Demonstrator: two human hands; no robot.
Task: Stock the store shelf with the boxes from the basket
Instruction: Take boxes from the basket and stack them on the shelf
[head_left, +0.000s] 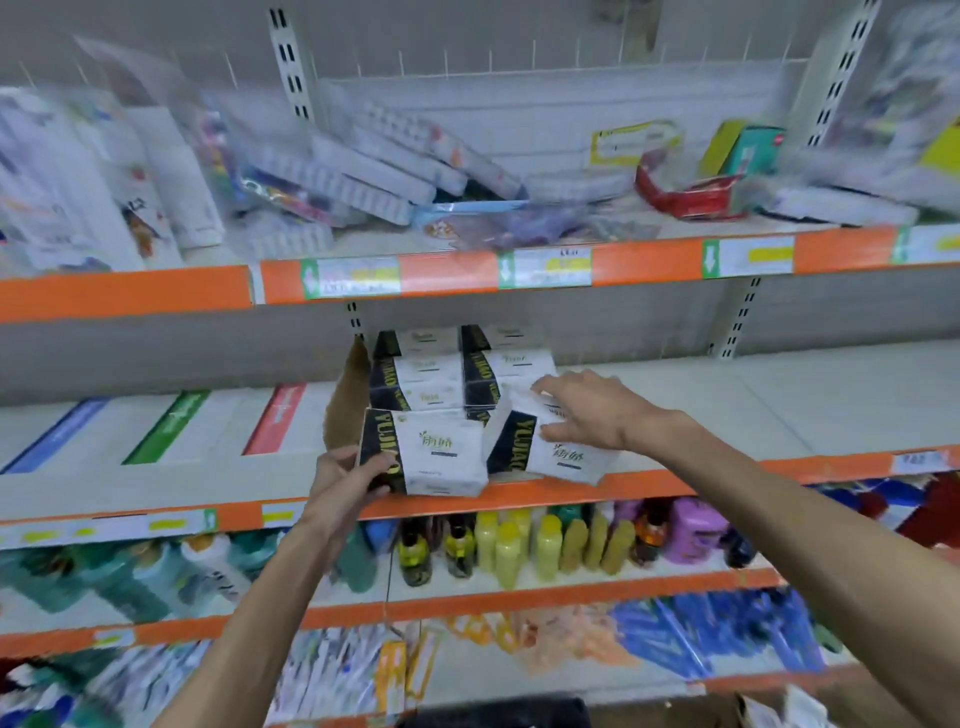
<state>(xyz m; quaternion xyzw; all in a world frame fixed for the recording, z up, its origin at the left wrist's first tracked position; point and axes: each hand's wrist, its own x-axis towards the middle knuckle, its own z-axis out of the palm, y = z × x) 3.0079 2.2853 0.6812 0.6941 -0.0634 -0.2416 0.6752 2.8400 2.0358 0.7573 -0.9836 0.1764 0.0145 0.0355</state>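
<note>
Gripping the left tissue pack (441, 452) at its near corner with the left hand (343, 483); resting the right hand (587, 410), fingers spread flat, on the tilted right tissue pack (563, 462). Both at the front of the middle shelf (753, 405), just before the stacked packs (431, 374). Best to level the tilted one first, then slide both back square. Orange front lip (675, 483) close below; bare shelf to the right.
</note>
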